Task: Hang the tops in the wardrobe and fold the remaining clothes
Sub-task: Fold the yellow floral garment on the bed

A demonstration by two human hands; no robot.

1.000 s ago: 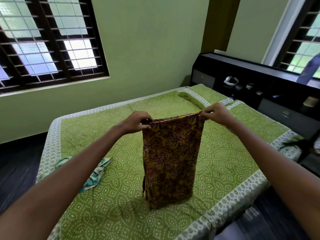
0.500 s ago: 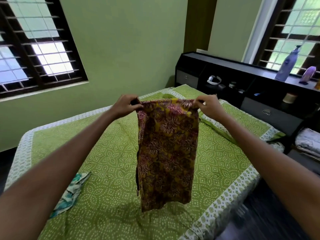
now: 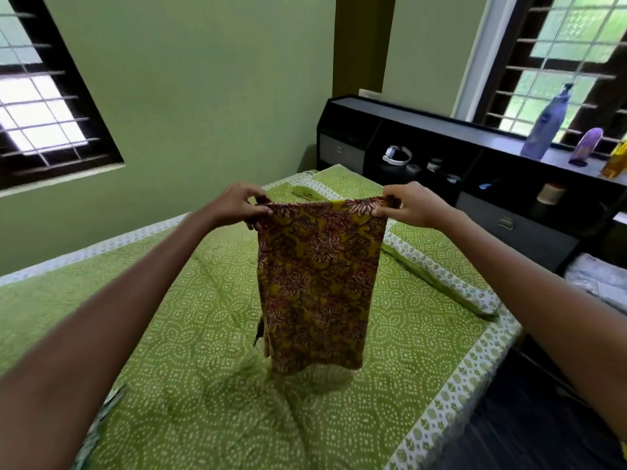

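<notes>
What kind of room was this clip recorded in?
Most likely a home bedroom: a bed with a green patterned bedspread, a dark storage headboard holding toiletries, and barred windows in green walls.

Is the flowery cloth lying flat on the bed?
No, the cloth hangs in the air above the bed, with the left hand and right hand each pinching a top corner.
</notes>
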